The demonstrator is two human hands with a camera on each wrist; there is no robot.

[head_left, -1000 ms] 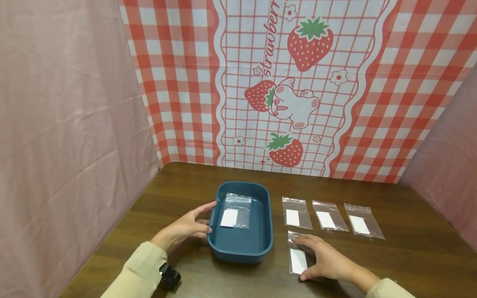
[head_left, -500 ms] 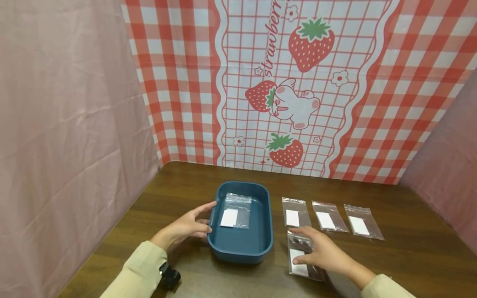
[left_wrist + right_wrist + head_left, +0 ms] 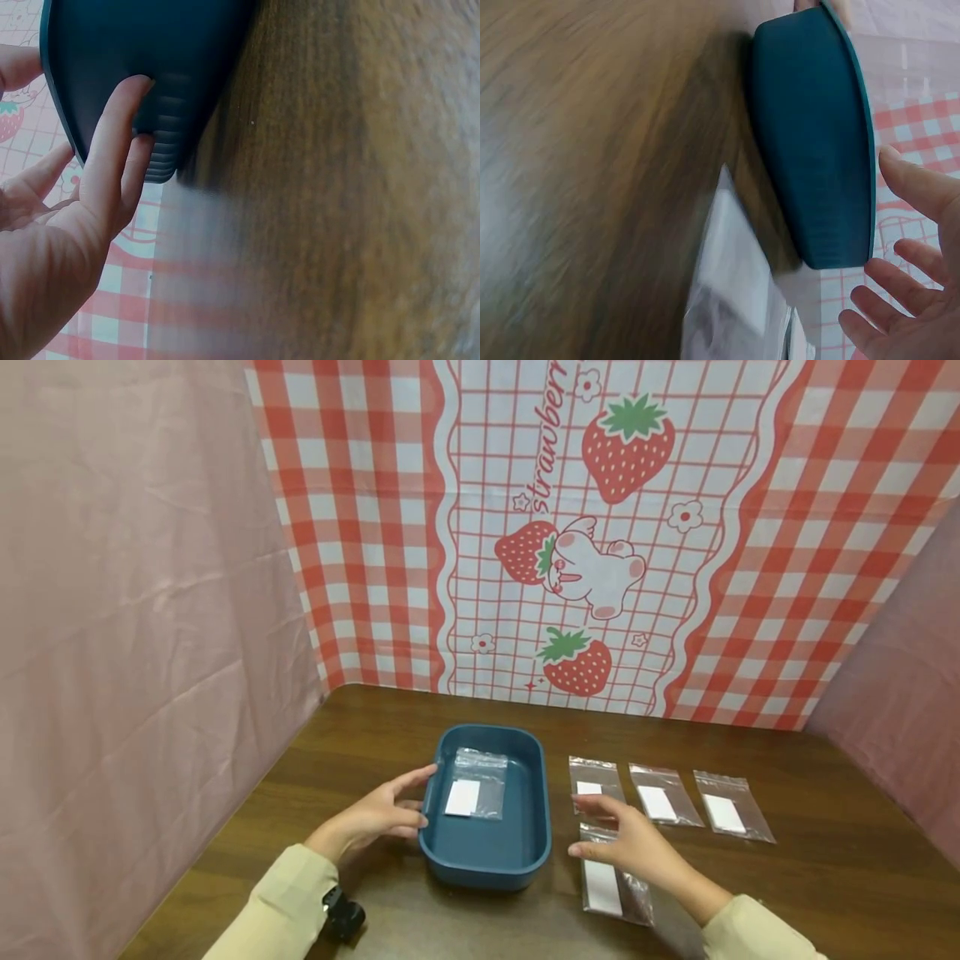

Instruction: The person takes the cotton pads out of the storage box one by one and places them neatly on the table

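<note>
A dark blue rectangular bin (image 3: pixel 487 867) stands on the table with one clear zip-lock bag (image 3: pixel 489 789), holding a white card-like piece, lying inside. Fingers of my left hand (image 3: pixel 371 820) rest against the bin's left outer wall and rim; in the left wrist view they lie fairly straight along the wall (image 3: pixel 82 75). My right hand (image 3: pixel 641 852), fingers spread and holding nothing, hovers above a similar near zip-lock bag (image 3: pixel 602 891), hiding part of it. Its fingertips overlap the bag behind (image 3: pixel 588 788) in the head view.
Two more zip-lock bags with white pieces, the middle one (image 3: pixel 657 805) and the right one (image 3: pixel 723 815), lie in the back row. Behind the wooden table (image 3: pixel 817 827) hangs a strawberry-print checked cloth (image 3: pixel 397 568). A pink curtain (image 3: pixel 150 635) borders the left side.
My right hand has moved from the near bag's side up and leftward, lifting off it. The near bag now lies more exposed. My left hand and the bin have stayed in place.
</note>
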